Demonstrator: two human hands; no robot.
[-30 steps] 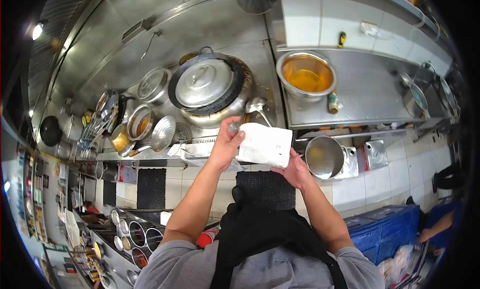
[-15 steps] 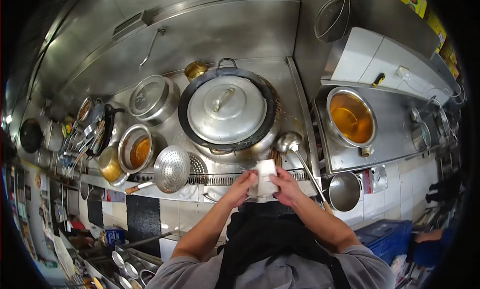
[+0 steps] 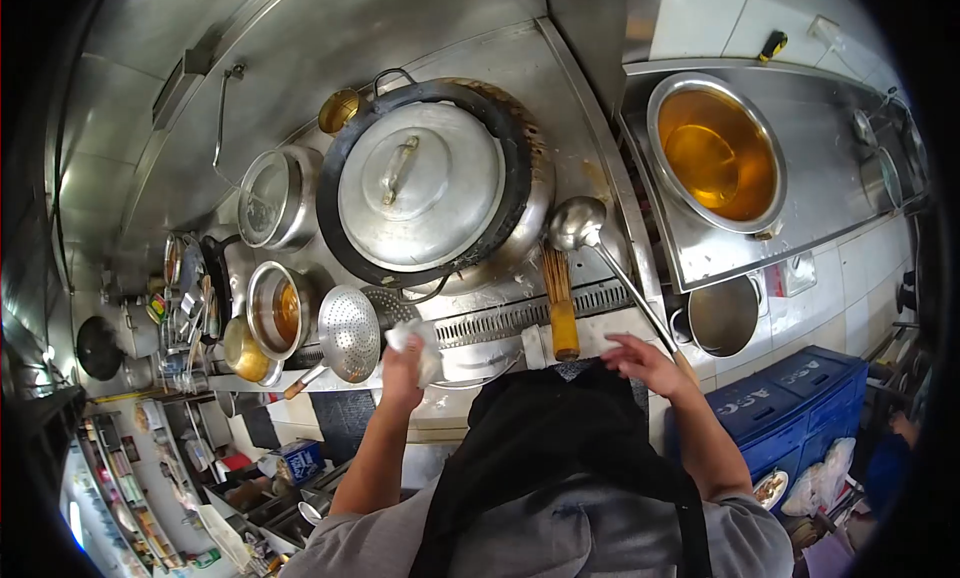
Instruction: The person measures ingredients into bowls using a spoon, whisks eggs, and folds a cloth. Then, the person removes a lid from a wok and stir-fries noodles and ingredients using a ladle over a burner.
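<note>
My left hand [image 3: 402, 378] is closed around a crumpled white cloth [image 3: 428, 350], just right of the perforated skimmer [image 3: 350, 333]. My right hand [image 3: 645, 364] holds nothing and has its fingers apart. It is near the handle of a steel ladle [image 3: 578, 224], whose bowl rests on the stove. Left of that hand, a bamboo wok brush [image 3: 563, 323] lies bristles away from me at the stove's front edge. Beyond both hands sits a big dark wok [image 3: 340, 193], covered by a domed metal lid [image 3: 425, 183].
A steel basin of amber liquid [image 3: 712, 158] stands on the right-hand counter [image 3: 820, 198]. Below it is an empty-looking pot [image 3: 722, 318], with blue crates [image 3: 790, 393] nearer me. More pots, including a lidded pot [image 3: 275, 198] and a steel bowl [image 3: 280, 311], crowd the left.
My hands have parted: the left has carried the cloth left, and the right has let go and moved right. The view has shifted, and the brush shows fully now.
</note>
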